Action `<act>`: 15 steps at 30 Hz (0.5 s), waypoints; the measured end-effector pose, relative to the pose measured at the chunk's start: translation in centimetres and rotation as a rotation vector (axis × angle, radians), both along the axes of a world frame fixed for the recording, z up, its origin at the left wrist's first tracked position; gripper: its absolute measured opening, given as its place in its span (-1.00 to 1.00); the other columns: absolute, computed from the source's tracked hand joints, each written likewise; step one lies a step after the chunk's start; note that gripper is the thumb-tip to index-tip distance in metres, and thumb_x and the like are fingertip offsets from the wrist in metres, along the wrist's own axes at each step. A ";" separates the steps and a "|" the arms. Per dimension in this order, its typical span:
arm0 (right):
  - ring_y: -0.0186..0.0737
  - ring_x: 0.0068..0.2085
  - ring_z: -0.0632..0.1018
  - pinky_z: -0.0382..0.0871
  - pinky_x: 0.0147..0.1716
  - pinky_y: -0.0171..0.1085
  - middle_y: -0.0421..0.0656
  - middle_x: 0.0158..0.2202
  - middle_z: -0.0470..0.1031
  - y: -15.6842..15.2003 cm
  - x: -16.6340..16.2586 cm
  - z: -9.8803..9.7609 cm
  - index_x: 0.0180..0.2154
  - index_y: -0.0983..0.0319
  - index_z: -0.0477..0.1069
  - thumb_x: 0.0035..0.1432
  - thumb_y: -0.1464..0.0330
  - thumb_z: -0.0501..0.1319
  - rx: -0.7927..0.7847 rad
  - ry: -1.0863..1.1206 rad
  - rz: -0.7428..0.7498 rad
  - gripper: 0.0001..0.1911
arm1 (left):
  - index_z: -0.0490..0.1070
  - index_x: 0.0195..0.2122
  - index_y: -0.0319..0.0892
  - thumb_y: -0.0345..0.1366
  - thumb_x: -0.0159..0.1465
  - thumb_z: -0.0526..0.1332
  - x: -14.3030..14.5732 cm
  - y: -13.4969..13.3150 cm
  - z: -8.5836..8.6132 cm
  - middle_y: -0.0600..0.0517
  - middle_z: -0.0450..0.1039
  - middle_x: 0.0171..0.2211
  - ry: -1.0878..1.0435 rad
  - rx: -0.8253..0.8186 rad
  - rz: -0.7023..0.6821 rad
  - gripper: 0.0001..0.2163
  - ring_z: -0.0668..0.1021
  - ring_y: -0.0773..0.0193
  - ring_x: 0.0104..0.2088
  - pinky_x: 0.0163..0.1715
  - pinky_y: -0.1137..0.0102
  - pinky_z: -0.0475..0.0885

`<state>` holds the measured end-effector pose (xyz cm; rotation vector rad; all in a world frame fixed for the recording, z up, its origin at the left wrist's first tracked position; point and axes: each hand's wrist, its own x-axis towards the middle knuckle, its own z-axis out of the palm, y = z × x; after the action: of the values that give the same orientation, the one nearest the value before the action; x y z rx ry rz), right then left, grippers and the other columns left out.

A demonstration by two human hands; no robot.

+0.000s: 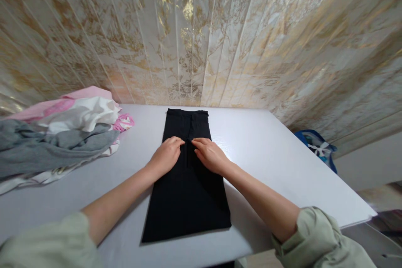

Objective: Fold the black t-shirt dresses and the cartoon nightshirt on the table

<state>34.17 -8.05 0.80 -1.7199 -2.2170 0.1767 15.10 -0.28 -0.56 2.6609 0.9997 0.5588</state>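
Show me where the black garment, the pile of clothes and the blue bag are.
black garment (188, 201), head view, on its flat lower half near the person.
pile of clothes (56, 142), head view, on the grey piece in front.
blue bag (315, 142), head view, on its top beside the table.

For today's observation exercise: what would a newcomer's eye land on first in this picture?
First, the black garment, lying flat down the middle of the white table, with the left hand and right hand pressed flat on it. Next, the heap of clothes at the table's left edge.
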 end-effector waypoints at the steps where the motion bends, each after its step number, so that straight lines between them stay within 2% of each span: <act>1: -0.12 0.23 0.32 0.20 0.20 -0.14 0.00 0.23 0.31 0.8 -0.1 -0.3 0.21 0.29 0.28 0.34 0.37 0.02 -0.004 -0.019 -0.022 -0.56 | 0.41 0.08 -0.24 -0.44 0.29 -0.08 0.5 0.7 -0.4 -0.12 0.42 0.10 0.022 0.026 0.025 -0.59 0.43 0.16 0.13 0.18 0.22 0.30; 4: -0.09 0.31 0.21 0.09 0.27 -0.05 -0.01 0.33 0.15 2.0 -0.7 -2.1 0.29 0.25 0.15 0.35 0.27 0.04 -0.020 -0.085 -0.050 -0.47 | 0.29 0.20 -0.29 -0.40 0.29 -0.05 1.5 1.5 -1.9 -0.18 0.26 0.26 0.067 0.050 0.061 -0.55 0.30 0.06 0.26 0.27 0.10 0.15; 7: -0.09 0.35 0.12 0.00 0.30 -0.02 -0.03 0.37 0.06 2.0 -1.0 -3.5 0.34 0.23 0.03 0.35 0.20 0.03 -0.002 -0.119 -0.053 -0.40 | 0.19 0.27 -0.29 -0.33 0.31 -0.06 1.7 1.0 -2.8 -0.19 0.13 0.33 0.132 0.070 0.079 -0.51 0.22 0.04 0.31 0.29 0.07 0.07; 11: -0.11 0.35 0.12 0.00 0.30 -0.06 -0.03 0.37 0.05 2.3 -0.4 -3.4 0.34 0.24 0.03 0.37 0.16 -0.01 -0.014 -0.103 -0.046 -0.40 | 0.14 0.30 -0.26 -0.27 0.35 -0.09 1.7 1.6 -2.3 -0.13 0.08 0.35 0.211 0.074 0.118 -0.50 0.18 0.10 0.33 0.30 0.13 0.05; 15: 0.01 0.36 0.08 0.01 0.27 0.04 -0.02 0.38 0.02 4.4 0.7 -3.0 0.34 0.21 0.04 0.37 0.11 -0.03 -0.023 -0.084 -0.235 -0.39 | 0.10 0.31 -0.31 -0.21 0.36 -0.10 2.4 4.3 -1.5 -0.20 0.01 0.37 0.232 0.067 0.218 -0.48 0.13 0.00 0.35 0.29 0.01 0.02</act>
<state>34.91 -3.60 -2.20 -2.0169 -2.0540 0.0755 17.54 4.02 -2.09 2.7401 1.3717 0.3333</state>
